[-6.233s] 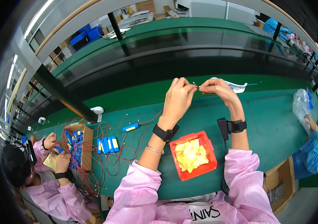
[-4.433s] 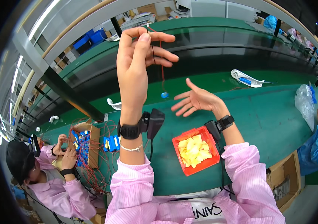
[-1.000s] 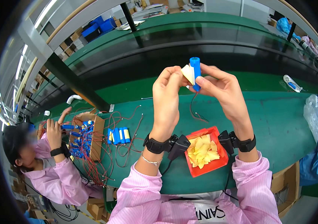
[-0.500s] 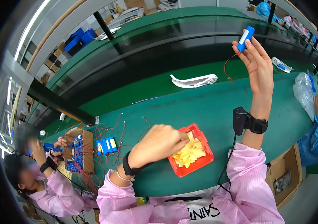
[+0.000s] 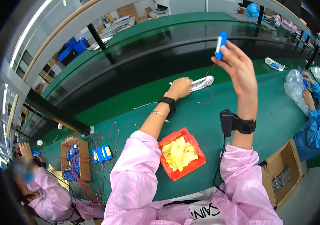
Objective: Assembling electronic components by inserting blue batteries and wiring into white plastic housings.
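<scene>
My right hand (image 5: 238, 67) is raised over the far part of the bench, fingertips pinching a blue cylindrical battery (image 5: 221, 45) with a pale label. From the battery a thin red wire (image 5: 212, 91) dangles. My left hand (image 5: 181, 88) reaches forward, fingers closed over the left part of a white curved plastic shell (image 5: 203, 83); the fingertips are partly hidden. The shell's round end shows to the right of that hand. Nearer to me, a red plastic bin (image 5: 186, 173) holds yellow paper-like pieces (image 5: 179, 153).
Left on the green bench (image 5: 235, 101) are a cardboard box (image 5: 86, 161) of wired blue batteries and a small battery group (image 5: 102, 154). A co-worker in pink (image 5: 54, 198) sits left, another in blue (image 5: 317, 127) right, near a clear plastic bag (image 5: 295, 90). Another white shell (image 5: 274, 64) lies far right.
My left hand has gone from the red bin forward to the white shell. My right hand still holds the battery, a little further left in view. The left co-worker has raised a hand.
</scene>
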The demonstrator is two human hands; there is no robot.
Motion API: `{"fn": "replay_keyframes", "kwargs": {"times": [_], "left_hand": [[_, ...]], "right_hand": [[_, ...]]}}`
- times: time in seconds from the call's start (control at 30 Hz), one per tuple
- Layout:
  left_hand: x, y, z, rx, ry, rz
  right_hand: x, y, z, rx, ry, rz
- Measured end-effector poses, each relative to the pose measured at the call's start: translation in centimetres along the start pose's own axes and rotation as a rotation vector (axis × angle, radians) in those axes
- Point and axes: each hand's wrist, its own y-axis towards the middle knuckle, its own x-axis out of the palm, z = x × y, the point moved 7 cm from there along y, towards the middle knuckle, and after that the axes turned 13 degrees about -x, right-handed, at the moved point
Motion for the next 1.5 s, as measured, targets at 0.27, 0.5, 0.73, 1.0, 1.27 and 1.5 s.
{"fn": "replay_keyframes", "kwargs": {"times": [0.27, 0.5, 0.73, 1.0, 1.27, 1.5], "left_hand": [[-13.6, -8.6, -1.2, -0.431, -0.836, 0.195], [-15.3, -15.1, -0.4, -0.384, -1.308, 0.378], [-15.8, -16.1, 0.9, -0.327, -1.281, 0.433], [-16.4, -16.4, 2.2, -0.29, -1.186, 0.444], [-17.2, -17.0, 3.1, -0.279, -1.168, 0.464], [-17.3, -16.2, 0.8, -0.33, -1.06, 0.435]], "right_hand": [[6.8, -2.5, 4.8, 0.073, -0.006, -0.156], [12.5, -7.4, 6.9, 0.058, -0.092, -0.203], [13.5, -8.1, 4.2, 0.013, -0.263, -0.197], [13.6, -8.2, 3.8, -0.047, -0.285, -0.204], [14.0, -8.8, 3.2, -0.061, -0.248, -0.206], [14.1, -8.3, 3.7, -0.109, -0.371, -0.491]]}}
